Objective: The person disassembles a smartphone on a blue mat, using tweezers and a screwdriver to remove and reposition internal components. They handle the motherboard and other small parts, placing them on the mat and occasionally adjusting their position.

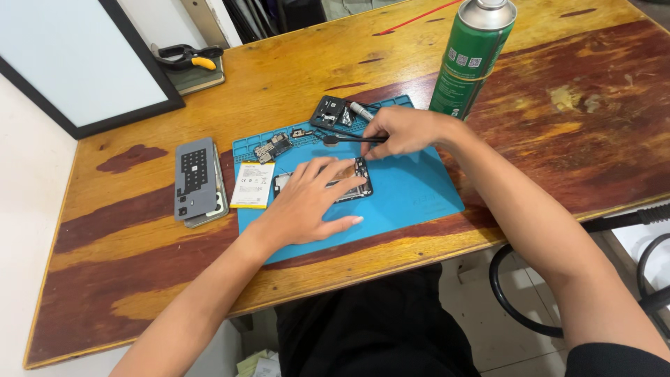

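An opened phone body (358, 183) lies on a blue repair mat (412, 192). My left hand (307, 202) rests flat on it, fingers spread, pressing it down. My right hand (401, 131) is closed on a thin black tool (345, 139) that points left, with its fingertips right at the phone's upper edge. A white and yellow battery (252, 184) lies on the mat left of the phone. Small circuit parts (273, 146) and a dark phone frame piece (331, 112) sit along the mat's far edge.
A tall green spray can (469, 56) stands behind my right hand. A grey phone back cover (195, 178) lies left of the mat. A black-framed white panel (77, 59) and yellow-handled pliers (190, 57) are at the far left. A black chair frame (509, 293) is below the table edge.
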